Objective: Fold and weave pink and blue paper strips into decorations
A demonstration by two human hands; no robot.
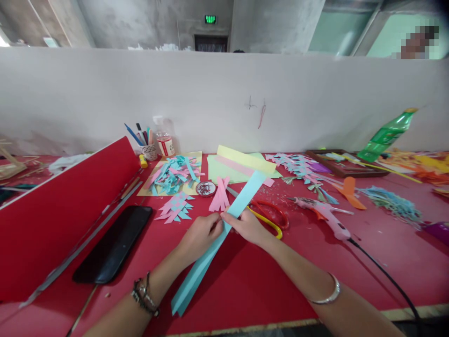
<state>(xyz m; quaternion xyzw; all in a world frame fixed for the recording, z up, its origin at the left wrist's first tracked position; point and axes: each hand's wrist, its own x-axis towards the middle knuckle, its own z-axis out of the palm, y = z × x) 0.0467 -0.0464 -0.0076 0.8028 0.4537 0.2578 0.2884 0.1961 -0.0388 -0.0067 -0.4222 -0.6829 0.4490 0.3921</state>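
Note:
A long light-blue paper strip (247, 193), folded lengthwise toward its lower end, slants across the middle of the red table. My left hand (202, 235) is closed on its left edge, fingers curled. From the other side, my right hand (246, 224) pinches the strip close to the left fingertips. Just beyond lie several pink paper strips (220, 195) and scissors (270, 217) with red and yellow handles, partly hidden by the paper and hand. A woven pink-and-blue paper piece (177, 207) rests to the left.
A phone (114, 244) and an upright red board (70, 220) stand left. Cut strips (175, 175) are piled behind my hands. At right lie a pink glue gun (324, 215) with its cord, a brown tray (351, 164) and a tilted green bottle (387, 135). A white partition (210, 98) closes the back.

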